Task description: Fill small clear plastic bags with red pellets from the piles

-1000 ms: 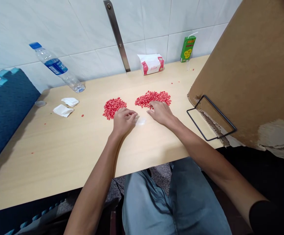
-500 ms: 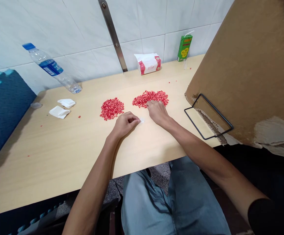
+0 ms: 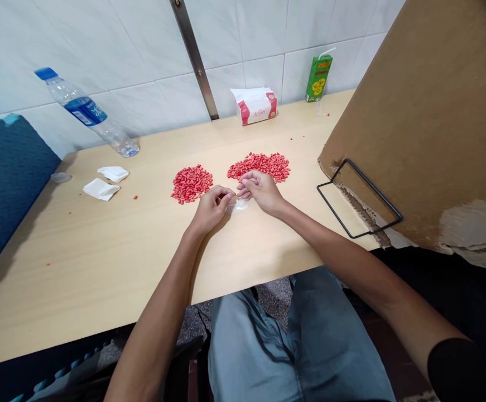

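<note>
Across the tabletop [image 3: 100,268], the longer heap of red pellets [image 3: 263,163] stretches sideways just beyond the right hand [image 3: 262,192]; the rounder heap [image 3: 191,183] lies nearest the left hand [image 3: 212,207]. Both hands' fingers curl inward beside clear plastic [image 3: 239,205]; whether they grip anything, I cannot tell.

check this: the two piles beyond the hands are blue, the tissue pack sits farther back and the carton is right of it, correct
Only the colour is wrong: the left pile and right pile, beyond the left hand and right hand, are red, as the head view shows. The tissue pack sits farther back, with the carton right of it.
</note>
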The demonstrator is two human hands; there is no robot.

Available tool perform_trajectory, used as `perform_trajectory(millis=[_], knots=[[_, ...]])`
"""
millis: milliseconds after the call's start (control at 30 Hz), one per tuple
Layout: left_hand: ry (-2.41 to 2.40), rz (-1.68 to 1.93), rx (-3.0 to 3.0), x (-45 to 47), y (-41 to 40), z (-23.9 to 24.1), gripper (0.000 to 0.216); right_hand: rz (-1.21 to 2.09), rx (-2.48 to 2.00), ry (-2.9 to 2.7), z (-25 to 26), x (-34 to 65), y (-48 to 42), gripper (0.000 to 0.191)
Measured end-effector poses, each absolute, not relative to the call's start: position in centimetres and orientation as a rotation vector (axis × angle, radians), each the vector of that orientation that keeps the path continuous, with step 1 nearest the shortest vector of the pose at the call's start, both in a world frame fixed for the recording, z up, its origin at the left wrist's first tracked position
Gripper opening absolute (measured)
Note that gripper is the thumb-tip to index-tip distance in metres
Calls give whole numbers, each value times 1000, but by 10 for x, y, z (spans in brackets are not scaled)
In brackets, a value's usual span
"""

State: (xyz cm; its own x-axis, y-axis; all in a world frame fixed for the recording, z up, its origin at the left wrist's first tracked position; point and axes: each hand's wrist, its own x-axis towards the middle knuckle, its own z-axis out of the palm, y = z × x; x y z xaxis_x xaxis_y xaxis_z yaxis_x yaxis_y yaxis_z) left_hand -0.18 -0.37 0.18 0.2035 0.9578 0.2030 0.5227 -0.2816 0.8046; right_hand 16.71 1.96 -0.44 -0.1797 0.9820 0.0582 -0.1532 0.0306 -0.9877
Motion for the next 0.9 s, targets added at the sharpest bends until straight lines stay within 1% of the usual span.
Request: perform_trajectory(millis=[100, 233, 400, 467, 900], knots=[[1365, 1012, 1867, 0, -4, 2, 24, 1527, -908, -1137, 1, 169, 19, 5], [1420, 1144, 1846, 3, -5, 4, 23, 1620, -846, -1110, 7, 173, 16, 6], [1507, 1106, 2018, 7, -8, 7, 20, 1625, -801, -1194, 4, 174, 14, 3], [1503, 1078, 2059, 8, -10, 7, 19, 1616, -790, -1227, 1, 173, 15, 5], [1566, 1053, 2115, 13, -12, 9, 22, 1652, -761, -1290, -1, 173, 16, 6]])
